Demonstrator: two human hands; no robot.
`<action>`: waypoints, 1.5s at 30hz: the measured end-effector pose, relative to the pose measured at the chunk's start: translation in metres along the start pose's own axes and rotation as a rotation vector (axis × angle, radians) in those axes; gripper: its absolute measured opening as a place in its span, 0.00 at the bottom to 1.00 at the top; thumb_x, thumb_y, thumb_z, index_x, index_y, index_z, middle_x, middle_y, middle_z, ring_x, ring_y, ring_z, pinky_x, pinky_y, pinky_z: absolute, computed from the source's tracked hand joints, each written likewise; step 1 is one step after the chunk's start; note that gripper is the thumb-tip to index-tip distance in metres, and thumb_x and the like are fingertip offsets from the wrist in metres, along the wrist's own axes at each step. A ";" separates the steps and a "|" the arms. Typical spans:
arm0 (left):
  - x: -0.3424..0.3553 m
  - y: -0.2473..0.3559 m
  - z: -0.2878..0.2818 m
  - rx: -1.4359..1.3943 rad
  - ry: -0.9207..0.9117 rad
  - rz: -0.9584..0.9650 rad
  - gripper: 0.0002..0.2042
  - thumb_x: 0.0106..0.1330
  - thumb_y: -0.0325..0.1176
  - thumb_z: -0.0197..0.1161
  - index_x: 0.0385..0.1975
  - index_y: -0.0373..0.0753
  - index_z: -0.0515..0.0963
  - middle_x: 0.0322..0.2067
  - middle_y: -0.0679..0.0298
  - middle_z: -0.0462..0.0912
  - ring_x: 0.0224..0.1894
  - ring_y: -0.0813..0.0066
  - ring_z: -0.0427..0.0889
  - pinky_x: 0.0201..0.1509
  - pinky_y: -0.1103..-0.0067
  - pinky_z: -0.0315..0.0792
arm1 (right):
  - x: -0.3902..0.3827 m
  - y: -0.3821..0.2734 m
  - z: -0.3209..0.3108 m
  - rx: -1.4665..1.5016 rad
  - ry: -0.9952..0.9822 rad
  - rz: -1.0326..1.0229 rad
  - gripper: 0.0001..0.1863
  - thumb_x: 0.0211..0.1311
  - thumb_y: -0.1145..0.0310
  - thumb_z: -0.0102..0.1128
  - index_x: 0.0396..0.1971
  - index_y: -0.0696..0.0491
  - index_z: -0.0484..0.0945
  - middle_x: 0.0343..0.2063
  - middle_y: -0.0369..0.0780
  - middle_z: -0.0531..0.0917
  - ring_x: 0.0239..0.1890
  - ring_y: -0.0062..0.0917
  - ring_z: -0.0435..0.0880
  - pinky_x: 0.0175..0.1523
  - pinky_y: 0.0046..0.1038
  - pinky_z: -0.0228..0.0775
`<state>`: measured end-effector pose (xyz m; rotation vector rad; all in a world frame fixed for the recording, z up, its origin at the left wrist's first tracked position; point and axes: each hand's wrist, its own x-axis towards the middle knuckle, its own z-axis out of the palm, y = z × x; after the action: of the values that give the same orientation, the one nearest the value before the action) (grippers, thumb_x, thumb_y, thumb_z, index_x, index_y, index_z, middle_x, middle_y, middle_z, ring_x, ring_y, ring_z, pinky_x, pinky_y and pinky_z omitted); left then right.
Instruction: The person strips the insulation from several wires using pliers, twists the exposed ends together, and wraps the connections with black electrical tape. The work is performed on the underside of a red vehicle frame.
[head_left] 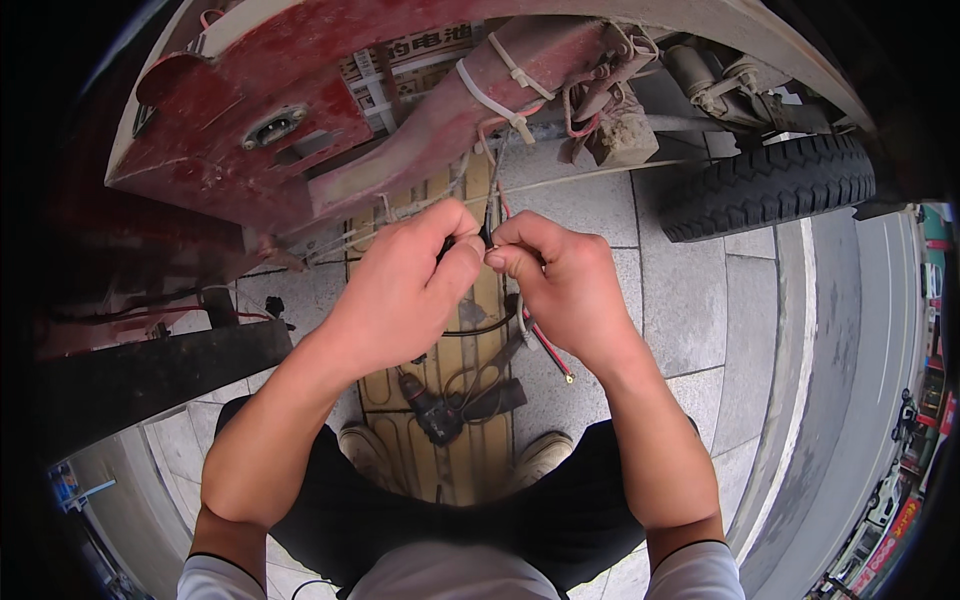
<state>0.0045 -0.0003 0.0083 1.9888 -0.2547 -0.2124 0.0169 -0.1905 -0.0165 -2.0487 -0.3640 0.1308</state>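
My left hand [420, 275] and my right hand [550, 285] meet at the centre with fingertips pinched on a dark cable [487, 228], which hangs from the red metal frame [410, 160]. Exactly what lies between the fingertips is partly hidden. Below my right hand, red and black wires [550, 350] hang down, ending in a small ring terminal [569, 378]. A dark power drill [435, 410] lies beneath my hands on a yellow ribbed strip of paving [390, 390], with black cable loops beside it.
A black tyre [770, 185] is at the upper right beside rusty linkage [625, 130]. A long dark panel [160, 380] juts out at the left. My feet [545, 450] rest on grey paving [680, 320]. A kerb, road and parked vehicles appear toward the right rim.
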 end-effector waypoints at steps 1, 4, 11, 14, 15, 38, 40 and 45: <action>-0.002 0.003 0.000 0.019 0.003 -0.004 0.07 0.74 0.31 0.53 0.34 0.35 0.69 0.21 0.68 0.65 0.25 0.82 0.60 0.28 0.78 0.61 | 0.000 -0.002 0.001 -0.034 0.027 -0.034 0.05 0.63 0.71 0.66 0.33 0.55 0.79 0.26 0.47 0.82 0.30 0.44 0.82 0.37 0.37 0.75; -0.007 0.006 0.004 0.004 0.024 -0.039 0.07 0.73 0.31 0.53 0.34 0.35 0.69 0.19 0.67 0.64 0.24 0.83 0.61 0.27 0.78 0.61 | 0.000 0.000 0.005 -0.069 0.059 -0.077 0.06 0.62 0.72 0.66 0.31 0.55 0.77 0.26 0.47 0.82 0.33 0.47 0.82 0.39 0.42 0.75; -0.017 0.013 0.011 -0.004 0.016 -0.039 0.04 0.69 0.26 0.54 0.33 0.33 0.69 0.23 0.55 0.73 0.24 0.62 0.74 0.31 0.69 0.68 | 0.003 0.013 0.006 -0.180 0.079 -0.139 0.04 0.61 0.74 0.65 0.31 0.54 0.77 0.26 0.48 0.82 0.34 0.46 0.82 0.39 0.42 0.75; -0.048 0.013 0.032 -0.083 -0.218 0.357 0.06 0.70 0.30 0.56 0.33 0.37 0.71 0.26 0.62 0.74 0.24 0.70 0.73 0.28 0.72 0.67 | 0.015 0.035 -0.007 -0.328 0.065 0.040 0.03 0.61 0.75 0.65 0.32 0.55 0.78 0.28 0.49 0.83 0.36 0.46 0.83 0.41 0.42 0.75; -0.063 0.011 0.040 -0.120 -0.350 0.344 0.06 0.70 0.33 0.58 0.34 0.37 0.72 0.27 0.60 0.75 0.27 0.65 0.75 0.32 0.70 0.70 | 0.017 0.039 -0.015 -0.335 0.061 0.249 0.03 0.61 0.75 0.65 0.33 0.56 0.79 0.30 0.51 0.84 0.37 0.47 0.84 0.42 0.41 0.76; -0.027 -0.040 -0.006 0.417 -0.126 0.072 0.07 0.65 0.25 0.63 0.41 0.32 0.81 0.34 0.50 0.84 0.38 0.50 0.84 0.45 0.69 0.77 | -0.021 0.001 -0.017 0.897 -0.110 0.351 0.09 0.72 0.75 0.57 0.47 0.63 0.78 0.30 0.38 0.84 0.31 0.19 0.79 0.41 0.21 0.72; -0.020 -0.032 -0.009 0.415 -0.141 -0.040 0.08 0.66 0.26 0.65 0.43 0.32 0.82 0.35 0.53 0.86 0.38 0.56 0.85 0.46 0.70 0.77 | -0.022 0.000 -0.017 0.857 -0.108 0.337 0.10 0.72 0.75 0.56 0.47 0.63 0.78 0.31 0.39 0.84 0.32 0.20 0.80 0.42 0.22 0.72; -0.011 -0.003 -0.002 -0.107 -0.023 -0.233 0.10 0.67 0.29 0.67 0.45 0.34 0.83 0.37 0.63 0.87 0.40 0.76 0.84 0.48 0.77 0.77 | -0.022 -0.003 -0.013 0.789 -0.096 0.351 0.09 0.71 0.76 0.57 0.48 0.63 0.78 0.35 0.40 0.86 0.36 0.20 0.83 0.45 0.22 0.75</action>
<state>-0.0055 0.0062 0.0067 1.9083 -0.0245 -0.3895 -0.0014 -0.2065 -0.0090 -1.3045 0.0106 0.5036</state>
